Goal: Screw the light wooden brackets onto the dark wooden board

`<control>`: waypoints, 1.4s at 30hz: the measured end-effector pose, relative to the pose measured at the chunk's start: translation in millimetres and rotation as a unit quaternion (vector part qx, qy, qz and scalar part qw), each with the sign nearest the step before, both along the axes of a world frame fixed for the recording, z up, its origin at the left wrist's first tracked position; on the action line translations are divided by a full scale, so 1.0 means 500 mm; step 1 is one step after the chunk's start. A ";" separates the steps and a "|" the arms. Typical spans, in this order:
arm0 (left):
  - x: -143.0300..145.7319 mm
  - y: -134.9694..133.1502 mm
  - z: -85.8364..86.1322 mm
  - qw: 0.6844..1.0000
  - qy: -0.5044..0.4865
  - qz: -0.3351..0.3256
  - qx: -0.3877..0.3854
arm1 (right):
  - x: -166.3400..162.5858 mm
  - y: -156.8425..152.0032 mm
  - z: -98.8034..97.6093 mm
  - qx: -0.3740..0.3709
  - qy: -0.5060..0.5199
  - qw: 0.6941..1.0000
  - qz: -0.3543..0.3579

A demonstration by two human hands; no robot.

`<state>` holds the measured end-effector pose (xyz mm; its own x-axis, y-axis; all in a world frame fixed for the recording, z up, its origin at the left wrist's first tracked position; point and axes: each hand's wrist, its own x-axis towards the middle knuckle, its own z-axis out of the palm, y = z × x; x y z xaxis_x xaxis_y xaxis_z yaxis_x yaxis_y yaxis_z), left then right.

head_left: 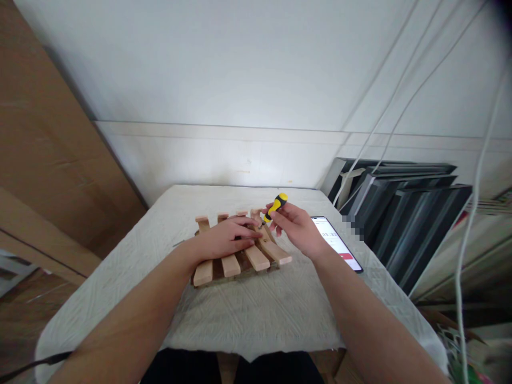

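Several light wooden slats (230, 265) lie side by side, joined across, near the middle of the table. My left hand (228, 238) rests flat over them, fingers stretched toward the rightmost slat (274, 249). A yellow and black screwdriver (276, 207) is pinched in my right hand (294, 224). It leans with its handle up and to the right, its tip down at the upper part of that slat, close to my left fingertips. A dark hole or screw shows on the slat below the tip; which one is too small to tell.
A pale cloth covers the table (256, 314). To the right of my right hand lies a phone (338, 245) with a lit timer screen. Dark panels (404, 213) lean beyond the right edge, with white cables (466, 250) hanging there. Brown cardboard (60, 133) stands at left.
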<state>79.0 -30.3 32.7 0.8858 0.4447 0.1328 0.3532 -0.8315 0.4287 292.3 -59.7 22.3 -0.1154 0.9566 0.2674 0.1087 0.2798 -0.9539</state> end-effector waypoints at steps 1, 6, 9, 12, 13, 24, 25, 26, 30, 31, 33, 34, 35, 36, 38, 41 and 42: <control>0.001 0.000 0.000 1.000 0.001 0.000 0.000 | 0.001 0.003 -0.003 0.014 -0.038 0.999 -0.027; 0.005 -0.004 0.007 1.000 0.003 0.011 0.000 | 0.004 0.013 -0.014 0.048 -0.154 0.972 -0.172; 0.006 -0.008 0.010 1.000 -0.001 0.010 0.000 | 0.002 0.010 -0.016 0.049 -0.140 0.976 -0.160; 0.004 -0.008 0.006 1.000 -0.014 0.002 0.002 | 0.001 0.003 -0.012 0.039 -0.106 0.986 -0.120; 0.003 -0.007 0.004 1.000 -0.016 -0.001 0.003 | 0.001 0.001 -0.011 0.035 -0.097 0.989 -0.104; -0.001 -0.007 0.002 1.000 -0.002 0.009 -0.002 | 0.008 0.018 -0.025 0.034 -0.146 0.978 -0.147; -0.001 -0.006 0.002 1.000 -0.002 0.009 -0.003 | 0.007 0.018 -0.025 0.038 -0.145 0.977 -0.153; -0.002 -0.006 0.001 1.000 -0.002 0.010 -0.005 | 0.005 0.017 -0.024 0.041 -0.140 0.977 -0.155; -0.002 -0.003 -0.003 1.000 -0.005 0.010 -0.007 | 0.001 0.005 -0.012 0.033 -0.094 0.989 -0.105; -0.002 -0.002 -0.004 1.000 -0.006 0.008 -0.008 | 0.001 0.001 -0.009 0.026 -0.080 0.993 -0.089; -0.002 -0.003 -0.003 1.000 -0.006 0.006 -0.008 | 0.002 -0.003 -0.004 0.019 -0.076 0.994 -0.076; -0.001 -0.003 -0.003 1.000 -0.004 0.007 -0.009 | 0.003 -0.003 -0.003 0.025 -0.090 0.992 -0.080; -0.001 -0.003 -0.002 1.000 -0.003 0.008 -0.009 | 0.004 -0.002 -0.002 0.034 -0.114 0.989 -0.093; 0.000 -0.004 -0.001 1.000 -0.002 0.009 -0.009 | 0.004 -0.001 -0.003 0.042 -0.142 0.983 -0.111; 0.001 -0.004 0.000 1.000 -0.003 0.010 -0.008 | 0.004 0.004 -0.005 0.043 -0.190 0.969 -0.152; 0.002 -0.005 0.002 1.000 -0.008 0.009 -0.009 | 0.003 0.009 -0.009 0.029 -0.213 0.957 -0.195; 0.003 -0.006 0.002 1.000 -0.010 0.009 -0.009 | 0.003 0.009 -0.011 0.033 -0.209 0.958 -0.191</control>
